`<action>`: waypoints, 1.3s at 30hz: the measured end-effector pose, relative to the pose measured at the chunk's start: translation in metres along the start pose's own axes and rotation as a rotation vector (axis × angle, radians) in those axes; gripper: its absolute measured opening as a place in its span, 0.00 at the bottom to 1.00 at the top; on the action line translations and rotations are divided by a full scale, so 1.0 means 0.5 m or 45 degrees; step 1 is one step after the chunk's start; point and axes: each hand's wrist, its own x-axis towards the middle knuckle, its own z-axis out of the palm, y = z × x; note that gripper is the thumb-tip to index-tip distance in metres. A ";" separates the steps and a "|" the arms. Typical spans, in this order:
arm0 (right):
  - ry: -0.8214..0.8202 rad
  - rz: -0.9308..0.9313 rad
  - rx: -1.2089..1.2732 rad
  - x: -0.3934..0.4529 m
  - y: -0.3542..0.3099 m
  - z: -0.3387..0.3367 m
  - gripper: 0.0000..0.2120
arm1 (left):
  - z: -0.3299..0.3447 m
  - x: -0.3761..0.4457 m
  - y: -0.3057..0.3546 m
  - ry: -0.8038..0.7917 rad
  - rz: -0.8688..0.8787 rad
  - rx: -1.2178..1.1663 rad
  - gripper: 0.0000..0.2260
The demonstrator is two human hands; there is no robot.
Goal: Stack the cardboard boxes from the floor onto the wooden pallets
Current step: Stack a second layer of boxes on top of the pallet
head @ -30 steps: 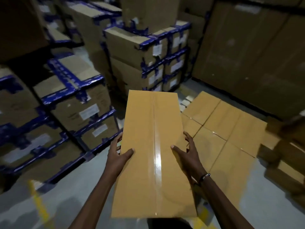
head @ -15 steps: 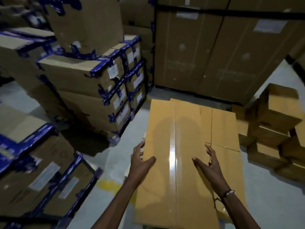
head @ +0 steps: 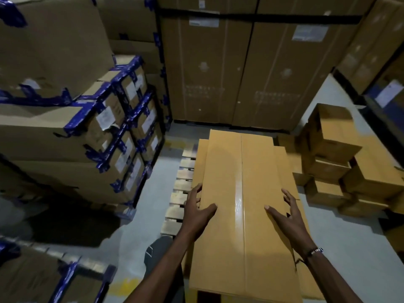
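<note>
Both hands grip long box (head: pixel 244 193) sides; fingers hidden; wooden pallet (head: pixel 179 193) mostly covered.

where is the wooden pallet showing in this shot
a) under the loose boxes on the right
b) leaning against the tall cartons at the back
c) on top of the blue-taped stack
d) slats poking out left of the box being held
d: the wooden pallet shows its slat ends on the floor just left of the long box that both hands hold over it.
</note>
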 end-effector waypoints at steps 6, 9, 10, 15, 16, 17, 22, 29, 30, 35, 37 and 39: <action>0.057 0.057 0.016 0.174 -0.029 0.040 0.42 | -0.003 0.217 0.019 -0.119 0.004 0.075 0.33; 0.089 0.132 0.027 0.271 -0.040 0.074 0.42 | -0.009 0.336 0.019 -0.187 -0.039 0.090 0.32; 0.100 0.159 0.030 0.306 -0.044 0.087 0.42 | -0.012 0.380 0.019 -0.209 -0.047 0.104 0.31; 0.084 0.250 0.042 0.504 -0.062 0.162 0.42 | -0.032 0.613 0.005 -0.255 -0.107 0.102 0.28; 0.083 0.265 0.040 0.547 -0.063 0.179 0.42 | -0.035 0.663 -0.002 -0.262 -0.128 0.087 0.27; 0.082 0.285 0.042 0.587 -0.062 0.197 0.43 | -0.040 0.709 -0.011 -0.268 -0.148 0.079 0.27; 0.037 0.326 0.058 0.785 -0.041 0.291 0.52 | -0.060 0.913 -0.054 -0.279 -0.177 0.040 0.24; -0.026 0.336 0.075 1.017 0.039 0.404 0.55 | -0.067 1.132 -0.198 -0.277 -0.271 0.022 0.22; -0.038 0.331 0.074 1.044 0.056 0.418 0.57 | -0.064 1.159 -0.220 -0.271 -0.275 0.021 0.22; -0.076 0.357 0.184 1.175 0.126 0.477 0.51 | -0.056 1.297 -0.311 -0.237 -0.285 0.023 0.23; -0.080 0.381 0.219 1.220 0.153 0.493 0.46 | -0.050 1.342 -0.347 -0.230 -0.280 0.034 0.23; -0.078 0.383 0.210 1.257 0.181 0.506 0.44 | -0.043 1.376 -0.370 -0.223 -0.272 0.036 0.24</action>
